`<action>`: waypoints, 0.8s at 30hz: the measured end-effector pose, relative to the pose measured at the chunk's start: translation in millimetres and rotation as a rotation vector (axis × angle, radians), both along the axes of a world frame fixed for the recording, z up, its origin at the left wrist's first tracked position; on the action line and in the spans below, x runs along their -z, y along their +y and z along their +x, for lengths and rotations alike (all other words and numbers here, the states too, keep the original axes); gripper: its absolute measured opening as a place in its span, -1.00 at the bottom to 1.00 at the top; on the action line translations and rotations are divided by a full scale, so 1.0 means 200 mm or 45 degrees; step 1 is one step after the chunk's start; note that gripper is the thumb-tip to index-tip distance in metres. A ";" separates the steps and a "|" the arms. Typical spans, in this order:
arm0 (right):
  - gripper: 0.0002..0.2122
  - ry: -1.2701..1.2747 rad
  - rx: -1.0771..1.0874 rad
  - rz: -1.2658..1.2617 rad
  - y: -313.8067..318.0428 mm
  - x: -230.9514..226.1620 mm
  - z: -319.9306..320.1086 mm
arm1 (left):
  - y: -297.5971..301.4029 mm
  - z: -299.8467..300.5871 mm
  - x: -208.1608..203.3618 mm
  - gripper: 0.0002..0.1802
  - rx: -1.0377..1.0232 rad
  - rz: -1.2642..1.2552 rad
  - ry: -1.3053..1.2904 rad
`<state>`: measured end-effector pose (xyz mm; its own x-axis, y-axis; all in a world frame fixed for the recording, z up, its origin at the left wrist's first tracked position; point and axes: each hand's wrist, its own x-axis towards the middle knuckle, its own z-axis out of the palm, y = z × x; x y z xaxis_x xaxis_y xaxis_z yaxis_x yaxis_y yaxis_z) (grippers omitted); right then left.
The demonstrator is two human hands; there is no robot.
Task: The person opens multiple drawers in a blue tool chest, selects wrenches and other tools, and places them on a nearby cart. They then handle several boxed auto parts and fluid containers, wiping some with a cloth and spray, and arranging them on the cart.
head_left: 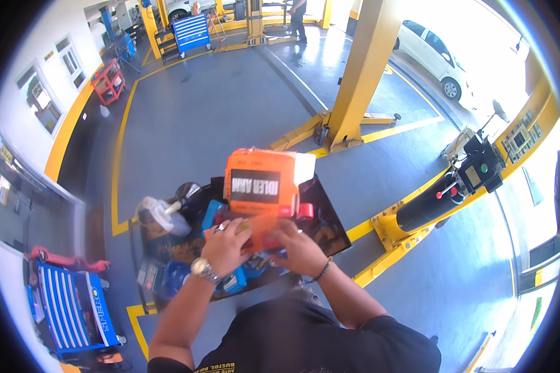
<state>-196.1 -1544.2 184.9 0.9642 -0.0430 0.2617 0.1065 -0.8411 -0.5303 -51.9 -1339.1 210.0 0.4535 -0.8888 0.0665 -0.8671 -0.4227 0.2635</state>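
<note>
Head view: both hands over the cart [338,220]
Left hand [226,244], right hand [302,250]: gripping a blurred orange piece [262,231] between them
Orange carton [254,186]: on the cart, just beyond
Done, left: can't tell

The workshop was very bright, with strong daylight entering from the upper right, where the ground near the white car [432,53] was washed almost to pure white. The glossy floor [199,105] returned pale glare near the top, while the inside of the black tray [326,217] stayed rather dark. The right hand's fingers [284,233] were somewhat blurred, and the white container [162,214] looked soft too. Straight edges bent toward the round rim, which had bluish fringes and black corners.
</note>
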 end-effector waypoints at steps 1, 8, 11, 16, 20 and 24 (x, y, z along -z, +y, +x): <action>-0.49 0.029 -0.034 0.082 -0.06 0.01 -0.01 | -0.01 0.00 -0.01 -0.32 -0.008 0.005 -0.021; -0.55 -0.093 -0.100 0.315 -0.55 0.00 -0.08 | -0.20 -0.03 -0.12 -0.09 -0.001 0.523 -0.256; -0.60 -0.066 -0.093 0.258 -0.76 0.02 -0.06 | -0.29 -0.05 -0.15 -0.05 -0.078 0.796 -0.230; -0.70 -0.271 0.167 0.210 -1.08 0.20 -0.02 | -0.37 -0.05 -0.08 -0.16 -0.184 0.878 -0.409; -0.71 -0.106 0.446 0.461 -1.22 0.41 -0.01 | -0.36 0.04 -0.15 -0.12 -0.063 0.608 -0.162; -0.71 0.045 0.489 0.712 -1.21 0.56 0.05 | -0.33 0.12 -0.32 -0.06 -0.224 0.635 0.187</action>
